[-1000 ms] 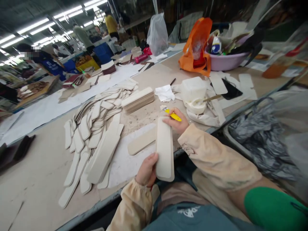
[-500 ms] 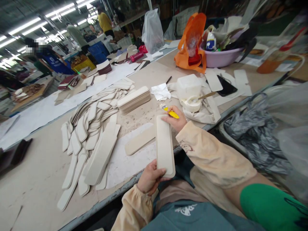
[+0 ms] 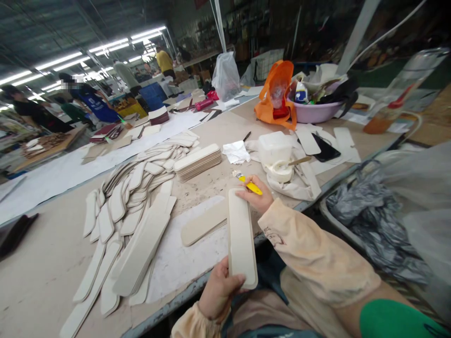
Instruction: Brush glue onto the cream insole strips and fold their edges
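Observation:
My left hand (image 3: 220,288) grips the lower end of a long beige panel (image 3: 241,234) with rounded corners, thumb on top. The panel is tilted up at the table's front edge. My right hand (image 3: 259,193) pinches the panel's upper end and also holds a yellow-handled brush (image 3: 252,188), its pale tip pointing left and away. Left of the panel, a low stack of similar beige pieces (image 3: 204,224) rests on a white sheet (image 3: 169,272). Beyond my right hand stands a translucent white tub (image 3: 275,145) beside a small white pot (image 3: 282,172) with a stick across it.
A heap of beige strips (image 3: 141,188) covers the left of the table, by a neat stack (image 3: 199,162). An orange bag (image 3: 276,94), a purple basin (image 3: 317,111) and a black phone (image 3: 326,148) sit at back right. Plastic bags (image 3: 369,220) fill a container on the right.
The view has tilted upward, so the table and hands sit lower in the picture. Both hands keep hold of the panel, and the brush stays in my right hand.

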Tool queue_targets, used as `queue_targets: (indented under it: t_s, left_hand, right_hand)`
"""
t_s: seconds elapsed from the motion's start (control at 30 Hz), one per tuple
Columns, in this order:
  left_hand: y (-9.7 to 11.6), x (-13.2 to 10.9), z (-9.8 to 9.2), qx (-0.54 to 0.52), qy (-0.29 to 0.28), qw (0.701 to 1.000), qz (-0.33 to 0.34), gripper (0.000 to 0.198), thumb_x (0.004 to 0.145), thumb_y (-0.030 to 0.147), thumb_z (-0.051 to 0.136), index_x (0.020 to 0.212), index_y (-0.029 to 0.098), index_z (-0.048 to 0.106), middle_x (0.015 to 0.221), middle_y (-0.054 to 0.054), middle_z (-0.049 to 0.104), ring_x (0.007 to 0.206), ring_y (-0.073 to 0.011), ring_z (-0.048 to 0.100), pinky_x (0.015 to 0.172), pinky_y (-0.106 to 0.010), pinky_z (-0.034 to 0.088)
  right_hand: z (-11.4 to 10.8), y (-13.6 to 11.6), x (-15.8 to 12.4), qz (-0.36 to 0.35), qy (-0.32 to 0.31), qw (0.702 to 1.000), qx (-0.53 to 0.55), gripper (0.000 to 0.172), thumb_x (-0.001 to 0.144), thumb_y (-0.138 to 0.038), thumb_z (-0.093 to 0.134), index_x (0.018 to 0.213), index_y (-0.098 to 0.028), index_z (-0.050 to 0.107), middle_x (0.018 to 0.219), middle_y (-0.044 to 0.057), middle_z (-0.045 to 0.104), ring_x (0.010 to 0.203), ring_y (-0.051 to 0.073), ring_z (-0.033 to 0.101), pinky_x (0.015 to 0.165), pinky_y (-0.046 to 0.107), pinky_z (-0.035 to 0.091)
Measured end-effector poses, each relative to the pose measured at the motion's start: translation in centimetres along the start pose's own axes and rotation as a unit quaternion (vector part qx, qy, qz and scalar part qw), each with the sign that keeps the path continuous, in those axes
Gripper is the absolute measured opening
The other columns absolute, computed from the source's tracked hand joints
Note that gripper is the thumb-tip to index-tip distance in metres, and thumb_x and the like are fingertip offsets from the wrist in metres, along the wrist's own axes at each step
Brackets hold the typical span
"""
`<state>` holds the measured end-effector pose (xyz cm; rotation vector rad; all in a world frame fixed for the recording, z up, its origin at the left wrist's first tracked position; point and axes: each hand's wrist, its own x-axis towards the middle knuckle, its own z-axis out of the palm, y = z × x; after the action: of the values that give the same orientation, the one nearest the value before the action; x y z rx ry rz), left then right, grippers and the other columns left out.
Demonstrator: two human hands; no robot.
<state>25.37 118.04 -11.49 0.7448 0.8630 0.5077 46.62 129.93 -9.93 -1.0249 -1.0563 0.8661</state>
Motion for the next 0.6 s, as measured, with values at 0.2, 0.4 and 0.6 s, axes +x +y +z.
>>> queue_targets:
  t_s: [0.2,0.4,0.6]
  left_hand:
    - [0.17,-0.44,-0.09,0.002,-0.017,1.000,0.004,0.056,0.059,0.029,0.076,0.110,0.015,0.056,0.088,-0.010,0.064,0.068,-0.0163,0.059,0.054,-0.023,0.048]
    - [0.20,-0.34,0.08,-0.027,-0.045,0.998,0.028,0.053,0.062,0.025,0.074,0.111,0.013,0.056,0.095,-0.012,0.065,0.078,-0.0219,0.062,0.066,-0.029,0.049]
    - [-0.09,-0.20,0.26,-0.028,-0.050,0.998,0.031,0.052,0.066,0.019,0.071,0.114,0.011,0.053,0.100,-0.014,0.065,0.083,-0.0212,0.062,0.074,-0.032,0.048]
  right_hand:
    - [0.10,-0.28,-0.43,-0.006,-0.001,1.000,0.002,0.037,0.064,-0.035,0.070,0.084,-0.024,0.040,0.086,-0.003,0.059,0.071,0.014,0.055,0.066,0.028,0.047]
    - [0.04,-0.05,-0.75,-0.012,-0.002,1.000,-0.006,0.036,0.064,-0.032,0.070,0.084,-0.024,0.042,0.083,-0.003,0.058,0.070,0.014,0.054,0.064,0.026,0.045]
    - [-0.16,0.15,-0.70,-0.012,0.003,1.000,0.001,0.037,0.062,-0.032,0.072,0.084,-0.023,0.043,0.078,-0.005,0.056,0.067,0.012,0.053,0.064,0.025,0.044]
